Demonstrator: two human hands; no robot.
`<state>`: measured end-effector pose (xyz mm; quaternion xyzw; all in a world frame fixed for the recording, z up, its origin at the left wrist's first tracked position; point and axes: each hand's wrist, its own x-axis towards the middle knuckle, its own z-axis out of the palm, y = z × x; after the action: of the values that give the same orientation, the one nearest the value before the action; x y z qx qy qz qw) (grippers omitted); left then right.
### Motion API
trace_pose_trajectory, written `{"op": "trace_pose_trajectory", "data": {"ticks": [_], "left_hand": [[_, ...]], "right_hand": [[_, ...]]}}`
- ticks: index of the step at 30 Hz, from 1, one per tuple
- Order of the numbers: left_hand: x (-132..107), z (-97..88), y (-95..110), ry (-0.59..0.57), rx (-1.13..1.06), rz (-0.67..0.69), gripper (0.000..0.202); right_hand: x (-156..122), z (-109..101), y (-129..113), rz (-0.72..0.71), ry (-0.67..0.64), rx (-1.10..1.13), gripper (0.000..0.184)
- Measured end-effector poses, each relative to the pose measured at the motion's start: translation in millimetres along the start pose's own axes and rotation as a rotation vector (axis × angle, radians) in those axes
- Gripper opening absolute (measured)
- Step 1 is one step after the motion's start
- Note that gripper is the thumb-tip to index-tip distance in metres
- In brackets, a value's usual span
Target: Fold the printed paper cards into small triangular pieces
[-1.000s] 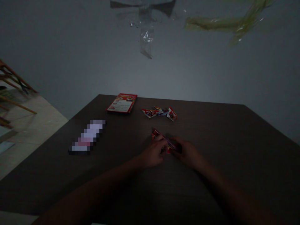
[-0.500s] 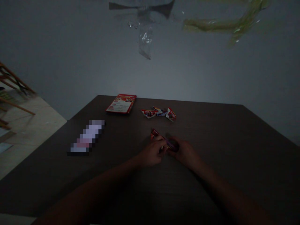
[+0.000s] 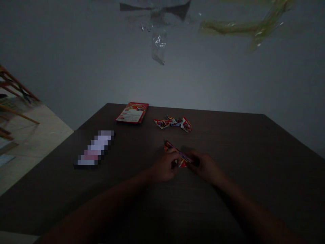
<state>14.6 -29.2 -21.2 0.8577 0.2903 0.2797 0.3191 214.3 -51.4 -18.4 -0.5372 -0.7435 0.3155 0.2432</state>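
A folded piece of printed paper [image 3: 184, 157], red with a purple strip along its upper edge, lies slanted on the table between my hands. My left hand [image 3: 165, 166] is closed on its middle, fingers bent over it. At its right end, my right hand [image 3: 205, 165] pinches the paper between thumb and fingers. Part of the paper is covered by my fingers. Just beyond my hands rests a folded paper shape [image 3: 175, 122] with red and white printed wings, touched by neither hand.
A stack of red and white printed sheets [image 3: 132, 114] lies at the table's back left. Nearer, on the left, is a phone [image 3: 95, 149] with a blurred screen. The dark table [image 3: 241, 145] meets a taped wall [image 3: 215, 74]. Wooden furniture [image 3: 19, 88] stands beyond the left edge.
My right hand has shifted slightly right along the folded paper, and a red lower part now shows between the hands. The left hand stays in place on the paper.
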Motion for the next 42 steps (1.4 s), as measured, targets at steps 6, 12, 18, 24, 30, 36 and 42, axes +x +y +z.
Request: {"op": "trace_pose_trajectory", "data": {"ticks": [6,12,18,24,30,36,42], "left_hand": [[-1,-20.4,-19,0.259,0.098,-0.044,0.022],[-3,-42.7,-48,0.303,0.205,-0.112,0.027],[-2,-39.6,-48,0.263,0.114,-0.071,0.016],[-2,-39.5,-48,0.257,-0.045,-0.105,0.019],[-2,-41.4,-44,0.266,-0.003,-0.051,0.014],[-2,-41.3,-39,0.197,0.086,-0.033,0.019],[-3,-42.9,-38,0.216,0.141,-0.044,0.02]], "right_hand": [[2,-1,8,0.027,0.13,0.154,0.027],[6,-4,11,0.148,0.142,0.504,0.035],[9,-2,23,0.183,0.155,0.835,0.045],[10,-4,20,0.239,0.189,1.019,0.043],[11,-6,22,0.244,0.276,1.038,0.043],[10,-5,25,0.153,0.359,0.939,0.034],[7,-8,16,0.131,0.416,0.829,0.035]]}}
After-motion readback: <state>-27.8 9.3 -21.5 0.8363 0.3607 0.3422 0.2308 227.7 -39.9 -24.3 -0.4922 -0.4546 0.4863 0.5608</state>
